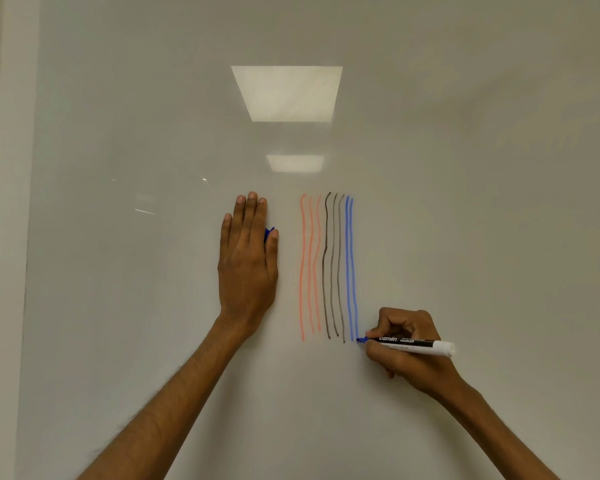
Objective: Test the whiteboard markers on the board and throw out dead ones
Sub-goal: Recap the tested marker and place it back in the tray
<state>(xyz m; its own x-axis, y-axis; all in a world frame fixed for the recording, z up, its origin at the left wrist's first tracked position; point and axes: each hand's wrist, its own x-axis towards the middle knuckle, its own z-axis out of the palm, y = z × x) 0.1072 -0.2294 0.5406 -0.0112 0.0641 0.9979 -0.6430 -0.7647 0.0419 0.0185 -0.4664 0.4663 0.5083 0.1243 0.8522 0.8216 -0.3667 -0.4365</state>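
The right hand is gripping the blue marker and should be keeping pressure even; the left hand, flat, is pinning the cap.

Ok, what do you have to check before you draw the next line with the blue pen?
1. Grip: the right hand holds the blue marker. Ok.
2. Contact: its tip touches the whiteboard at the foot of the blue lines. Ok.
3. Ink: both blue lines look solid. Ok.
4. Room: bare board lies to the right of the blue lines. Ok.
5. Cap: the blue cap peeks out from under the left hand, which lies flat on the board. Ok.
6. Somewhere to throw dead markers: nothing in view. Cannot tell.
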